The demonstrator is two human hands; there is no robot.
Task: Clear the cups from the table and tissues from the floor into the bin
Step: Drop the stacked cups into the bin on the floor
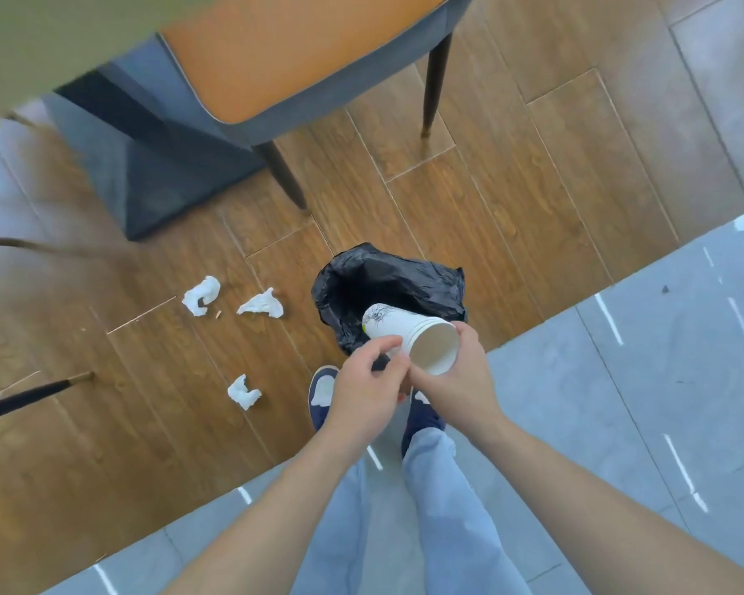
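Both hands, the right hand (456, 380) and left hand (364, 390), grip stacked cups (409, 337) over the bin (439, 289), while three tissues (201, 295) remain on the floor (147, 423).

Soft, even daylight fills the scene, with faint shadows. The grey tiles (645, 380) carry pale glare streaks. The table (39, 40) edge at upper left smears with motion blur; straight lines bow toward the edges.

Both hands (364, 395) (458, 380) hold stacked cups (409, 337) over the bin (387, 289) (3 tissues (201, 295) lie nearby).
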